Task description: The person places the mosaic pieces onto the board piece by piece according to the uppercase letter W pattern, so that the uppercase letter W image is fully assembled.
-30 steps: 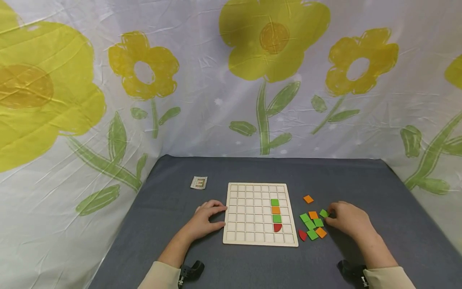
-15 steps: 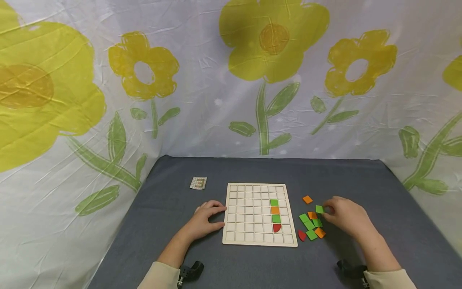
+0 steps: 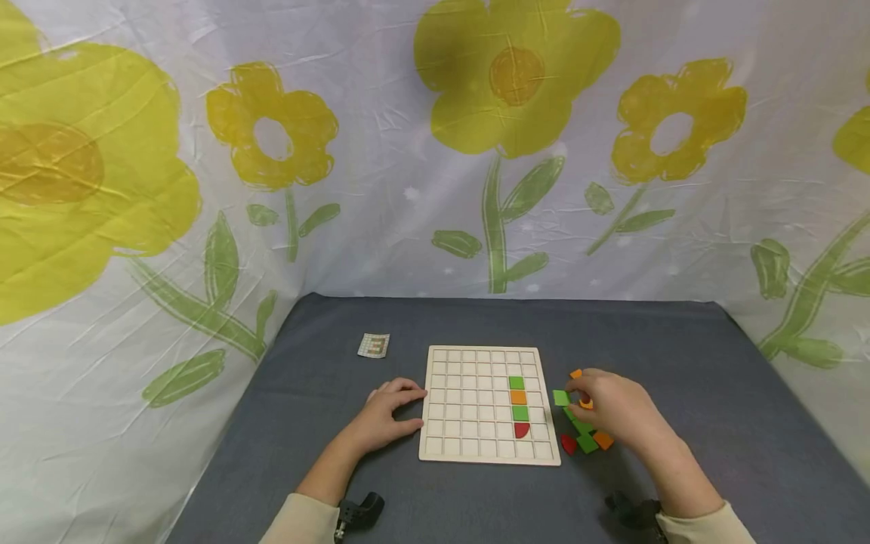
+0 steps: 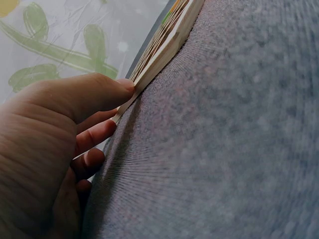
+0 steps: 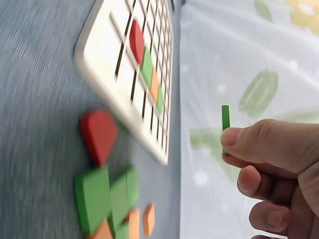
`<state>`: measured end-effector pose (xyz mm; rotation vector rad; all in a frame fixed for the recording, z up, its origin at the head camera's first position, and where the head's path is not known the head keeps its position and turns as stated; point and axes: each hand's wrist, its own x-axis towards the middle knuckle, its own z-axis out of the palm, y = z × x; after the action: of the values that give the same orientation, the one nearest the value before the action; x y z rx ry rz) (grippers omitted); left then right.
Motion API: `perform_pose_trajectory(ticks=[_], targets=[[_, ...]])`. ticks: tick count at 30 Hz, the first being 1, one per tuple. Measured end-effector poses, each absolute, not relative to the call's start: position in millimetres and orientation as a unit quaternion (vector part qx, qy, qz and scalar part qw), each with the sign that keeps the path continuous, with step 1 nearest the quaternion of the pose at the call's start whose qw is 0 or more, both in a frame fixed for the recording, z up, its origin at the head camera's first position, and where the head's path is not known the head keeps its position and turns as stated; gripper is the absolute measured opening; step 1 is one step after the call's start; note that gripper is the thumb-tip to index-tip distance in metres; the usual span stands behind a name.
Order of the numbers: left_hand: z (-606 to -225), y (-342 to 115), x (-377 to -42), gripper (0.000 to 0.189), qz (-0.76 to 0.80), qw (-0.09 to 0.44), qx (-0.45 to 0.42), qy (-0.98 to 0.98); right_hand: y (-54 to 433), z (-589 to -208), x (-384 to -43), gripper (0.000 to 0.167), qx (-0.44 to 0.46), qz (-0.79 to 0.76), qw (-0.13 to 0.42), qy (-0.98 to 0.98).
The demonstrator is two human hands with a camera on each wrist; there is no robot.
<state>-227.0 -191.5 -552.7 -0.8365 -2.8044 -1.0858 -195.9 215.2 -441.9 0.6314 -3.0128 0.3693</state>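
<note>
Just right of the grid board (image 3: 470,410), the right hand (image 3: 617,408) pinches a green square tile (image 3: 560,397) between thumb and fingertip — roughly level, about as long as wide, jutting toward the board — while the left hand (image 3: 386,414), thumb and forefinger spread, touches the board's left edge.

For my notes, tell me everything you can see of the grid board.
The pale grid board looks wooden, with a border around square cells. It lies flat on dark cloth. One column holds, far to near, a green tile, orange tile, second green tile and red piece. The left hand touches its left edge.
</note>
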Motion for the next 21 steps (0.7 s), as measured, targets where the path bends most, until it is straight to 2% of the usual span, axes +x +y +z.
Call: perform_pose_trajectory(ticks=[9, 21], targets=[[-553, -191, -227, 0.048, -0.357, 0.010, -0.272, -0.893, 183, -448, -196, 0.012, 0.261, 0.129, 0.048, -0.955], [-552, -191, -226, 0.048, -0.352, 0.015, -0.267, -0.897, 149, -465, -197, 0.013, 0.293, 0.137, 0.014, -0.946]])
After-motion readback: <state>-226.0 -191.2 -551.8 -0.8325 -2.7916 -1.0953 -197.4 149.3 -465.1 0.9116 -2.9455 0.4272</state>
